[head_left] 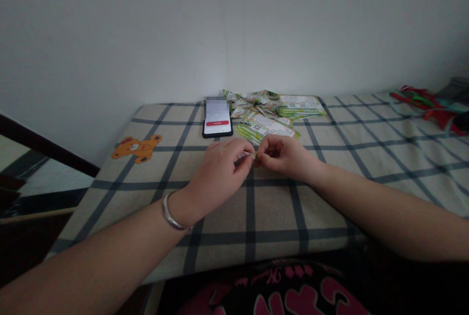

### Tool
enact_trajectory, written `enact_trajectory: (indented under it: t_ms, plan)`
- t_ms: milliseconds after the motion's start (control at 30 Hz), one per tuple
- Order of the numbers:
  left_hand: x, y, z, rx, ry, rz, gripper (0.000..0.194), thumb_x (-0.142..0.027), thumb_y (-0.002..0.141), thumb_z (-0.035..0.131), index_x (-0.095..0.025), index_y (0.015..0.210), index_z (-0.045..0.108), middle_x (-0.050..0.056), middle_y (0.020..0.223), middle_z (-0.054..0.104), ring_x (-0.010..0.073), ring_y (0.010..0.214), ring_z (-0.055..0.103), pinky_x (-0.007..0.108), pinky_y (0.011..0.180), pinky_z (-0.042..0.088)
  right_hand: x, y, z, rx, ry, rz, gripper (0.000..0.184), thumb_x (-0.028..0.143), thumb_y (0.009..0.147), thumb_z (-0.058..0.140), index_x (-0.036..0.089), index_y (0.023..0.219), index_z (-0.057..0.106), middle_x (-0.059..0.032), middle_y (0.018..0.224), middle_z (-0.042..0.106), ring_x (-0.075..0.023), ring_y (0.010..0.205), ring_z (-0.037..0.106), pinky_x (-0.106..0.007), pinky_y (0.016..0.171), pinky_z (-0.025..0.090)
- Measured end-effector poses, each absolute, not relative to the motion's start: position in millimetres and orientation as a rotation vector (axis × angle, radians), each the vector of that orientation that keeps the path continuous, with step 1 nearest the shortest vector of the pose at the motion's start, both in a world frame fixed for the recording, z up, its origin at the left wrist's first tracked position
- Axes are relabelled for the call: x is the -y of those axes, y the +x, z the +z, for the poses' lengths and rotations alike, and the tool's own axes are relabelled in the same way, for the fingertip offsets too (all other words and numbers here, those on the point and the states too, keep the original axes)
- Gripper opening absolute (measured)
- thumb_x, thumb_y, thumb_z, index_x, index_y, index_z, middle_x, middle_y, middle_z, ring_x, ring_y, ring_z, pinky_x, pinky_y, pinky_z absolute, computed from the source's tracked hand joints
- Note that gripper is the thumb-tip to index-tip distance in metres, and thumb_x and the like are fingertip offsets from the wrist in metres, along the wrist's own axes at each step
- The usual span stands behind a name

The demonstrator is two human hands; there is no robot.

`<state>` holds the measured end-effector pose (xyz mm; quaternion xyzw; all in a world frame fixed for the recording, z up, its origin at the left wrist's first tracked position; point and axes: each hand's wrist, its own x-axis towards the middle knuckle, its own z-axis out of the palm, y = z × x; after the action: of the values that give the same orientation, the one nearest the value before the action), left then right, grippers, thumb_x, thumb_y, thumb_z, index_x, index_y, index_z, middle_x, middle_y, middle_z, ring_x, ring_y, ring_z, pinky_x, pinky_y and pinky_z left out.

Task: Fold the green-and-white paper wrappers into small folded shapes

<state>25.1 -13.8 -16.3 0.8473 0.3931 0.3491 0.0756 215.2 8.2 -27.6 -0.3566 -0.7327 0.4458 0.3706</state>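
My left hand (220, 171) and my right hand (282, 156) meet over the checked cloth (256, 207), fingertips pinched together. Between them is a small folded strip of green and white paper (251, 155), held from both ends. A silver bangle (171, 212) sits on my left wrist. Just beyond my hands lies a pile of green and white printed paper slips (273, 112), some flat, some folded.
A phone (217, 120) with a lit screen lies left of the paper pile. An orange bear patch (136, 148) marks the cloth at the left. Red and green ribbons (428, 105) lie at the far right. A white wall stands behind the surface.
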Motion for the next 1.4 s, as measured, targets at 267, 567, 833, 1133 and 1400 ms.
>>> enact_trajectory:
  t_ms: [267,567,833,1133,1400]
  plan:
    - [13,26,-17,-1.187,2.483,1.059,0.008,-0.010,0.082,0.058,-0.018,0.080,0.059,0.001,0.081,0.065,0.0154,0.077,0.060,0.031,0.069,0.044,0,210,-27,1.973,-1.037,0.870,0.006,0.020,0.073,0.062,0.019,0.071,0.056,0.0055,0.060,0.054,-0.0076,0.054,0.046,-0.022,0.049,0.036]
    - [15,28,-16,-1.165,2.477,1.112,0.008,-0.011,0.079,0.057,-0.018,0.076,0.060,0.000,0.074,0.064,0.0138,0.071,0.058,0.029,0.067,0.044,4,209,-22,1.971,-1.070,0.900,0.005,0.021,0.071,0.059,0.020,0.071,0.054,0.0051,0.061,0.053,-0.0085,0.055,0.047,-0.023,0.050,0.036]
    - [13,27,-11,-1.101,2.290,1.178,0.011,-0.008,0.079,0.055,-0.017,0.073,0.059,-0.002,0.070,0.060,0.0099,0.064,0.057,0.022,0.058,0.045,-1,212,-22,1.912,-1.066,0.975,0.005,0.019,0.068,0.057,0.020,0.067,0.052,0.0054,0.059,0.052,-0.0082,0.054,0.045,-0.023,0.050,0.035]
    - [13,27,-12,-1.109,2.157,1.126,0.010,-0.012,0.082,0.055,-0.017,0.074,0.059,-0.002,0.070,0.061,0.0096,0.061,0.054,0.021,0.057,0.047,-3,214,-23,1.867,-0.989,1.134,0.007,0.020,0.069,0.058,0.021,0.069,0.051,0.0033,0.064,0.054,-0.0097,0.058,0.049,-0.025,0.054,0.038]
    - [12,26,-11,-1.096,1.981,1.059,0.007,-0.017,0.083,0.055,-0.016,0.077,0.058,-0.004,0.067,0.056,0.0082,0.057,0.050,0.020,0.052,0.040,-5,215,-25,1.807,-0.907,1.263,0.009,0.021,0.071,0.059,0.021,0.072,0.051,0.0036,0.064,0.056,-0.0095,0.059,0.050,-0.025,0.055,0.037]
